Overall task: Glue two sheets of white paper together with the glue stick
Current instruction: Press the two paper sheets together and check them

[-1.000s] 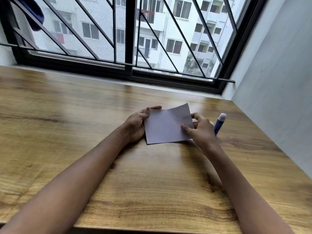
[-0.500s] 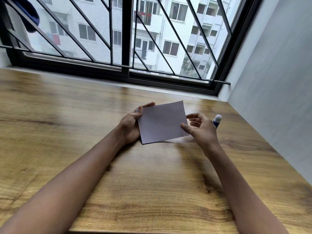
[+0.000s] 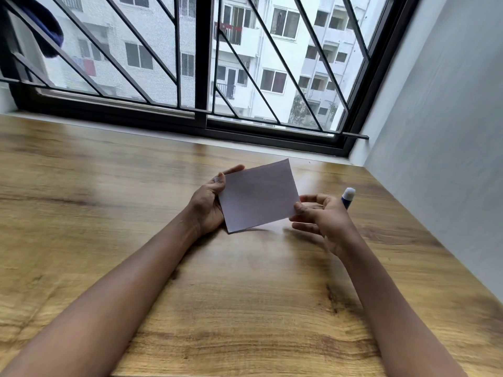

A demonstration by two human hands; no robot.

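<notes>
paper (image 3: 258, 195): held up off the desk (image 3: 245, 308), tilted, near bottom corner just over the wood. I read it as one rectangle; can't tell if it's one sheet or two stacked.
paper long axis: runs left-right between my hands, right end riding higher and further toward the window (image 3: 206, 63).
left hand (image 3: 208, 202): closed on the paper's left short edge, thumb on the near face, fingers curled behind. This hand carries it.
right hand (image 3: 322, 216): at the paper's right edge, thumb tip touching or almost touching the lower right corner. Fingers loosely spread, palm turned inward, not clamped on anything I can see.
glue stick (image 3: 347, 197): just past my right hand, on the side away from the paper. Only the white cap and a bit of blue body show; the rest is hidden behind my knuckles.
glue stick axis: looks angled up and away from the paper, cap end far; can't tell if it's lying or propped.
nearer hand: right, clearly. The left has the whole paper between it and the stick.
my read of the next move: right hand lets go of the corner and turns outward to take the stick while the left keeps the paper.
risk: paper sags once it's held at one edge only.
</notes>
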